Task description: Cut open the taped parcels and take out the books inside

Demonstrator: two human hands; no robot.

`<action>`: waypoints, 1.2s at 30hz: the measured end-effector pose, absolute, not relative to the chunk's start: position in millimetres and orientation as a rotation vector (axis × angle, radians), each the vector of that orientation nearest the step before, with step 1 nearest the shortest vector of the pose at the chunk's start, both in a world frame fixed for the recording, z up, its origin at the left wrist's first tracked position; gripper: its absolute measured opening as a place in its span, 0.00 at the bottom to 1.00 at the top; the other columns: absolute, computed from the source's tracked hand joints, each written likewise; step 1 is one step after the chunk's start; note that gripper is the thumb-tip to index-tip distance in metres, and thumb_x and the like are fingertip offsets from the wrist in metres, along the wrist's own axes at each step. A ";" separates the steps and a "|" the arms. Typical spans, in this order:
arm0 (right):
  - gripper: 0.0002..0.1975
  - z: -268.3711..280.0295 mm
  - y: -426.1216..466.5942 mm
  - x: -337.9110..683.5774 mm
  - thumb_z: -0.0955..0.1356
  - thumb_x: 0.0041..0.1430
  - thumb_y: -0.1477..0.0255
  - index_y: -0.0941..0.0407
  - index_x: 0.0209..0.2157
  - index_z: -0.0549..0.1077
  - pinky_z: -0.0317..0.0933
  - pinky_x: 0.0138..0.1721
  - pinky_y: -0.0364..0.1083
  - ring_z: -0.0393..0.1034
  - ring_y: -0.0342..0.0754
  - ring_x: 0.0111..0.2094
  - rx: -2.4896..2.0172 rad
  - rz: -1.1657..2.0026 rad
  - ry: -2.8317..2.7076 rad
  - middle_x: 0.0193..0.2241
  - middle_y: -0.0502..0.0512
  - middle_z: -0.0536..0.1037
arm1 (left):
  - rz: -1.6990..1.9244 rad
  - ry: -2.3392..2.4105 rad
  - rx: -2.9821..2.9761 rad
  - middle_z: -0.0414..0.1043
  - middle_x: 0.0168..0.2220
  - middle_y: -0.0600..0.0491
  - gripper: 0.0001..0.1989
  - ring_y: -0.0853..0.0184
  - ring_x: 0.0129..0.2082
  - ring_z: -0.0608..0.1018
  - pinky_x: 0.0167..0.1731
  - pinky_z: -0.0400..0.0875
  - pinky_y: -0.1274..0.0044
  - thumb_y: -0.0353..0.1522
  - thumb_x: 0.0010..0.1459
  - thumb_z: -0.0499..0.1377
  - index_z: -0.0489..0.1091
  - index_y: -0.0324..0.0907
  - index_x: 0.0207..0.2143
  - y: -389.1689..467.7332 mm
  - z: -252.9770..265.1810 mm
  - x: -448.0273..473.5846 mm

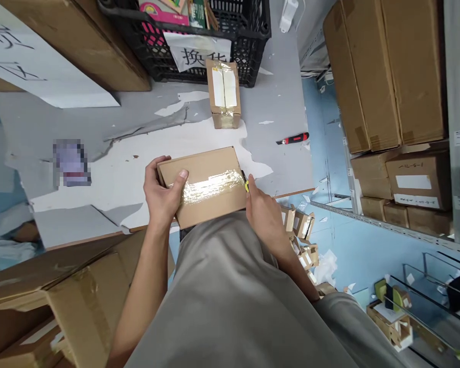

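A brown cardboard box (210,204) with shiny clear tape along its middle lies at the front edge of the worktable. My left hand (163,191) grips its left end, thumb on top and fingers around the side. At the right end of the box, my right hand (262,209) is closed around a yellow and black box cutter (247,185), mostly hidden by the fingers; its tip is against the taped edge. A second cutter, a red and black utility knife (297,138), lies on the table to the right. Farther back stands a small taped carton (225,94) with white labels.
A black plastic crate (249,56) with colourful packages stands at the back. Torn white paper covers part of the grey table (283,102). Large cartons (95,286) crowd the lower left. Shelving with boxes (391,76) rises at right, and opened cartons (301,225) lie on the floor.
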State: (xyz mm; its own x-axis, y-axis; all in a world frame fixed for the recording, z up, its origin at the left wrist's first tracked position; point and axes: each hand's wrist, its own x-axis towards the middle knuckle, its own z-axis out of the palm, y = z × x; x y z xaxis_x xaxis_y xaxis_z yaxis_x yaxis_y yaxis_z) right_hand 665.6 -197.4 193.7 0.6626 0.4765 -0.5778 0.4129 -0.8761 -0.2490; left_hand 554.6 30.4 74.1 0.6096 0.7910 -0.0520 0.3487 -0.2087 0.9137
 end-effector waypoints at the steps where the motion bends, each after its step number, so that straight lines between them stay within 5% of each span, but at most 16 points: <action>1: 0.38 196.0 -197.4 666.9 0.57 0.79 0.77 0.58 0.85 0.42 0.75 0.53 0.53 0.84 0.58 0.52 -2.772 1.025 -0.759 0.54 0.68 0.87 | 0.537 0.922 1.800 0.79 0.60 0.43 0.34 0.53 0.58 0.83 0.61 0.80 0.62 0.50 0.60 0.72 0.70 0.46 0.62 30.4 74.4 554.4; 10: 0.34 198.0 -213.1 662.7 0.57 0.83 0.70 0.56 0.84 0.47 0.75 0.50 0.52 0.85 0.59 0.48 -2.643 0.978 -0.693 0.53 0.65 0.88 | 0.516 0.920 1.834 0.77 0.65 0.41 0.33 0.53 0.62 0.81 0.65 0.78 0.62 0.48 0.59 0.72 0.69 0.45 0.62 38.1 71.4 550.8; 20: 0.37 189.6 -212.2 663.6 0.57 0.81 0.74 0.55 0.85 0.42 0.75 0.52 0.52 0.83 0.56 0.52 -2.581 0.997 -0.709 0.60 0.67 0.85 | 0.494 0.934 1.815 0.76 0.65 0.41 0.33 0.52 0.62 0.81 0.68 0.76 0.59 0.47 0.59 0.72 0.68 0.46 0.62 39.2 67.2 551.7; 36: 0.38 191.5 -211.2 666.2 0.58 0.79 0.74 0.54 0.85 0.45 0.77 0.51 0.54 0.84 0.58 0.50 -2.583 0.990 -0.699 0.57 0.65 0.86 | 0.536 0.928 1.789 0.77 0.65 0.40 0.37 0.53 0.63 0.81 0.69 0.74 0.58 0.47 0.55 0.74 0.70 0.43 0.62 36.6 69.3 554.3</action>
